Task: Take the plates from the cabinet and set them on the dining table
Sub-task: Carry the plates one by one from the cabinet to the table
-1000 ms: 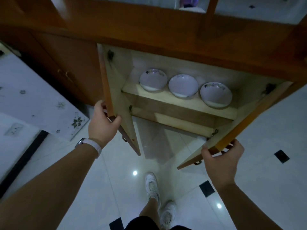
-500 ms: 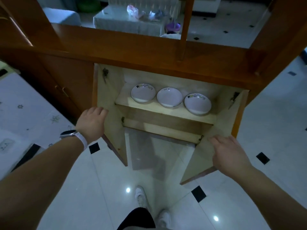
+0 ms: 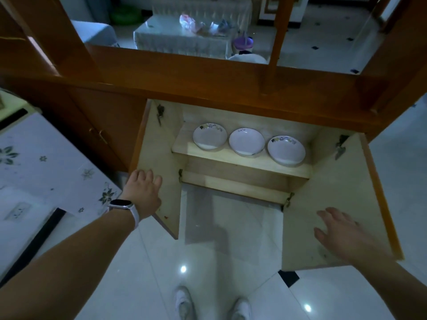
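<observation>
Three white plates stand side by side on the shelf [image 3: 242, 161] of the low wooden cabinet: a left plate [image 3: 209, 136], a middle plate [image 3: 246, 141] and a right plate [image 3: 286, 149]. Both cabinet doors hang wide open. My left hand [image 3: 144, 192], with a watch on its wrist, lies flat against the outer edge of the left door [image 3: 161, 162]. My right hand [image 3: 337, 229] hovers with spread fingers in front of the inner face of the right door [image 3: 335, 192]. Neither hand holds anything.
A table with a white flowered cloth [image 3: 34, 162] stands at the left. Beyond the wooden divider [image 3: 208, 75] a cloth-covered table [image 3: 184, 35] carries several small items. The glossy tiled floor [image 3: 219, 262] and my white shoes are below.
My hands let go of the door edges after swinging both doors wider. The left now rests flat on its door; the right has lifted off with fingers spread. The view has pulled back.
</observation>
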A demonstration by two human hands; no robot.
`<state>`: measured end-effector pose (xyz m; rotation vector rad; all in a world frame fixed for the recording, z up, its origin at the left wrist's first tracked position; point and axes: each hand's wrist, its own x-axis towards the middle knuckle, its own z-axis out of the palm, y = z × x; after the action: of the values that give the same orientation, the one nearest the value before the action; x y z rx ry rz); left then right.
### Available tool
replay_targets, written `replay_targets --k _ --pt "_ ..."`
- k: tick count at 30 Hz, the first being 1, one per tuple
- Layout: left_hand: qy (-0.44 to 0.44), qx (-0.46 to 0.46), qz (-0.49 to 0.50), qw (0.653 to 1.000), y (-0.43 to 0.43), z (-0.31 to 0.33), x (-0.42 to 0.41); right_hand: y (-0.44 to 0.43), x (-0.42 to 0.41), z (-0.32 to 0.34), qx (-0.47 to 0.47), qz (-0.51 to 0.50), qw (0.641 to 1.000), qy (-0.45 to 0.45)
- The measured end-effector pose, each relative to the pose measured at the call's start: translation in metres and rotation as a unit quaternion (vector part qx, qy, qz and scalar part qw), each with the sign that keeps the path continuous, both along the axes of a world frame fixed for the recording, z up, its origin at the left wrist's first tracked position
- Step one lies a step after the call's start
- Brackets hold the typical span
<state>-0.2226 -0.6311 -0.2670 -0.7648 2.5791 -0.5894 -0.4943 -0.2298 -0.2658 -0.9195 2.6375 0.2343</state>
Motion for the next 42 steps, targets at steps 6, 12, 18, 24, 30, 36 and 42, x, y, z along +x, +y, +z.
replay_targets --k 6,12,18,24,30,36,42 --pt "0.048 0.054 -0.022 0.997 -0.033 0.002 0.025 -0.071 0.036 -0.003 -0.068 0.019 0.998 -0.005" --pt "0.087 0.082 -0.043 0.992 -0.062 -0.007 0.055 -0.156 0.085 0.001 -0.115 0.074 0.991 -0.012" --pt "0.171 0.129 -0.060 0.975 -0.090 -0.009 0.071 -0.221 0.131 0.006 -0.125 0.121 0.985 -0.006" --pt "0.200 0.145 -0.039 0.968 -0.111 -0.017 0.085 -0.263 0.161 0.002 -0.123 0.147 0.981 -0.024" --pt "0.215 0.161 -0.037 0.962 -0.122 -0.022 0.089 -0.287 0.169 0.002 -0.118 0.162 0.979 -0.024" --pt "0.240 0.174 -0.053 0.954 -0.123 -0.025 0.077 -0.301 0.155 0.001 -0.124 0.170 0.977 -0.025" --pt "0.235 0.178 -0.069 0.953 -0.121 -0.036 0.038 -0.312 0.125 -0.015 -0.140 0.173 0.974 -0.051"
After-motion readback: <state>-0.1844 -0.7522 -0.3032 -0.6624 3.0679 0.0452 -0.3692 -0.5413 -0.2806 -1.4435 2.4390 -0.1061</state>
